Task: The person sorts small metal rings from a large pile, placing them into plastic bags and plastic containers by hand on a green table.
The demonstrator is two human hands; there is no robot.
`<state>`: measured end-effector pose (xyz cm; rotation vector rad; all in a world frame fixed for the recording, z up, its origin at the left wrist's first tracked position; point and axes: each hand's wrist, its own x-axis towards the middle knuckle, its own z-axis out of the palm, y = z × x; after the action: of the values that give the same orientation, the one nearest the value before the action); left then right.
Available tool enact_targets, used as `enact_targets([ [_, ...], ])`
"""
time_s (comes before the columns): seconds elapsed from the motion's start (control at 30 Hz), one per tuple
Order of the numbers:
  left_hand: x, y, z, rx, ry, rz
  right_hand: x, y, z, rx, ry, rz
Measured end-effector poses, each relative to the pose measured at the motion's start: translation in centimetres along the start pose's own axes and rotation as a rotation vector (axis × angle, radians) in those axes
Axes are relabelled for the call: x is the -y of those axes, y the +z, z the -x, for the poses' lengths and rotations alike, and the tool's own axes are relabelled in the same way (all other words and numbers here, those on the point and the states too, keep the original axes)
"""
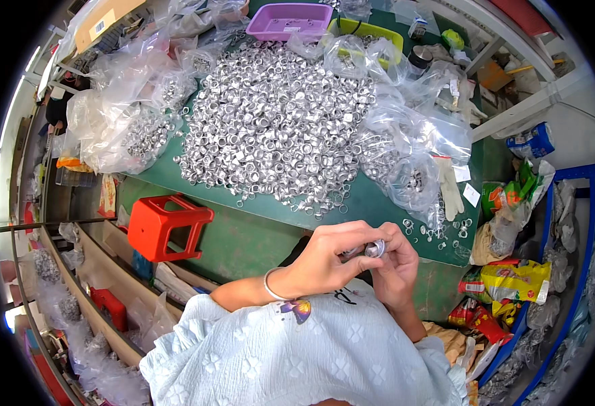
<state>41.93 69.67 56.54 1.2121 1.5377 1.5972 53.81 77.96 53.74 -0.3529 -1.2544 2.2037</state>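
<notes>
Close in front of my chest, by the near edge of the green table [257,203], my two hands meet. My left hand [324,257], with a bangle at the wrist, is closed in a pinch around small silver rings [374,249]. My right hand [397,271] is closed too, its fingers pressed against the same rings from the other side. How many rings sit between the fingers is partly hidden. Beyond my hands spreads a large heap of silver rings [277,122], with a few loose rings [426,230] near the table's right corner.
Clear plastic bags [125,115] of rings flank the heap. A purple basket [290,21] and a green basket [372,30] stand at the back. A white glove [450,189] lies at the right. Left stands a red stool [165,227]; blue shelving [585,271] is at far right.
</notes>
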Motion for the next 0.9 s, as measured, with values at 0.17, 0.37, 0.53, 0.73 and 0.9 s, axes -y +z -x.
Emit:
enact_targets([
  [0.17,-0.2,-0.6,-0.4,0.059,-0.04,0.0,-0.5,-0.5,-0.3,0.035,-0.047,0.055],
  [0.37,-0.2,-1.2,-0.9,0.058,-0.105,0.026,0.6,-1.2,-1.3,0.101,-0.151,0.435],
  [0.53,-0.4,-1.5,-0.7,0.1,-0.078,-0.004,0.6,-0.9,-1.8,0.146,-0.305,0.507],
  [0.73,-0.1,-1.4,-0.3,0.115,-0.045,0.076,0.2,-1.0,-1.3,0.136,-0.316,0.442],
  [0.9,-0.5,-1.5,-0.9,0.146,-0.221,0.1,0.3,-1.1,-1.5,0.077,-0.368,0.605],
])
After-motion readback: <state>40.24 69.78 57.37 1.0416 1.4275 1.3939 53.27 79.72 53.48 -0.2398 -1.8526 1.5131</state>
